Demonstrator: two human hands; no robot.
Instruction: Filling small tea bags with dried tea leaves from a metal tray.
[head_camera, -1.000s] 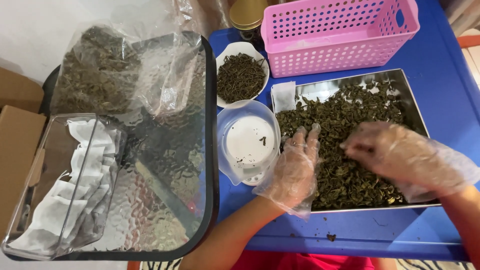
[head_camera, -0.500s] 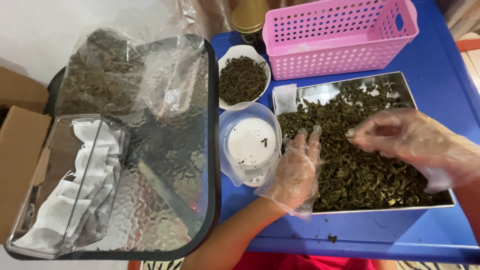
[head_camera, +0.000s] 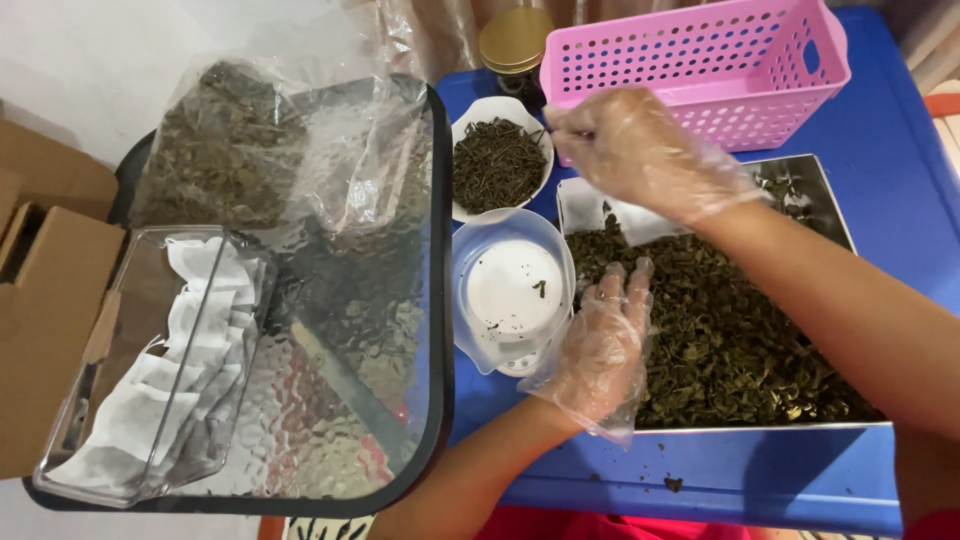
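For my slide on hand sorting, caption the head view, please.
Gloved left hand rests on tray of dried leaves; right hand pinches leaves near white bowl.

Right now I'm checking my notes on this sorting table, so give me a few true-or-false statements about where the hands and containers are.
1. The right hand is raised near the small white bowl of dark bits, in front of the pink basket. True.
2. The left hand lies flat inside the pink basket. False: it rests on the dried leaves at the left edge of the metal tray.
3. Both hands wear thin clear plastic gloves. True.
4. The white scale carries a heaped pile of leaves. False: only a few specks lie on it.
5. The clear box on the glass table holds white sachets. True.
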